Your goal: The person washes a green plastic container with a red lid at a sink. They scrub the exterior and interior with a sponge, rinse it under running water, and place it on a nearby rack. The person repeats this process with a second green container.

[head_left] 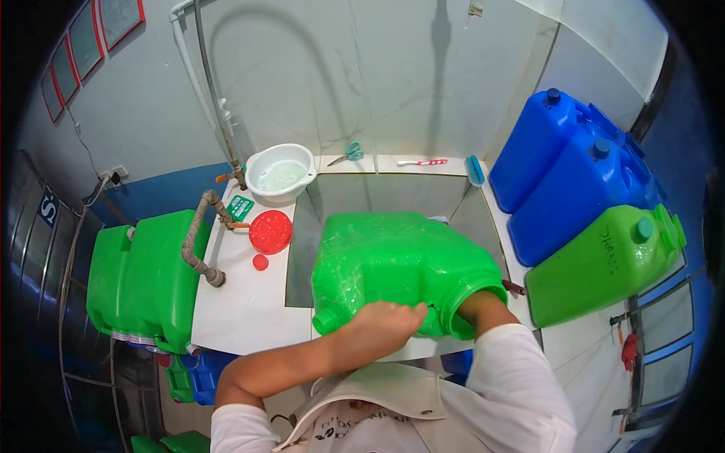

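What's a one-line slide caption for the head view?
Left hand gripping a wet green jug over a grey-walled sink, right hand inside its wide mouth.

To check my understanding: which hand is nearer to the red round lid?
Left. The left hand is at the near side of the green jug, right of the red lid; the right hand is farther right, hidden inside the jug's mouth.
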Tool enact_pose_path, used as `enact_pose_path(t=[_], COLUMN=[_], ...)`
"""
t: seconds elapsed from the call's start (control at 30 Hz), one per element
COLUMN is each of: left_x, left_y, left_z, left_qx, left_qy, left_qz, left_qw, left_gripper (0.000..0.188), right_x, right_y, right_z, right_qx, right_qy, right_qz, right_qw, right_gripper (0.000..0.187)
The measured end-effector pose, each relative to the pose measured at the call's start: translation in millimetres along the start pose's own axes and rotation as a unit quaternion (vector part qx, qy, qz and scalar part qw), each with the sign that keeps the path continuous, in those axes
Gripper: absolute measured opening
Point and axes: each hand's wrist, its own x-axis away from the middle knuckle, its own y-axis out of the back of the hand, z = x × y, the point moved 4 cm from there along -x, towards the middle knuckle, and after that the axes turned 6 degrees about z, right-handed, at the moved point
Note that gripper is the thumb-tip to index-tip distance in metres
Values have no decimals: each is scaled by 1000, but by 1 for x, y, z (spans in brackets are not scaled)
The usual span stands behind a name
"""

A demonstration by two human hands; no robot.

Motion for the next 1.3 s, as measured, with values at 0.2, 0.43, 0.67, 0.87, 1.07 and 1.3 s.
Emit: enact_pose_path(t=[0.2,0.43,0.67,0.87,1.07,1.3], left_x=[26,27,26,5,-12,-47], left_y=[2,6,2,-13,-34,-55], left_z=[-7,-15,-14,-1,30,81], left_qx=[-53,-36,-27,-19,-36,-55], left_qy=[14,31,-1,92,116,135], left_qz=[55,82,33,59,50,88], left_qw=[997,995,999,994,991,985], left_gripper=[19,18,12,8,10,11], right_x=[-54,-40,-18,14,39,123], right_y=[10,10,-4,-17,-20,-41], right_z=[-6,-10,-21,-3,-29,-79], right_qx=[9,26,40,58,117,193], right_qy=[-30,-25,-40,-26,-33,-95], right_qz=[-45,-37,14,26,15,29], right_qw=[998,999,998,998,992,976], right_gripper=[28,27,26,25,24,23])
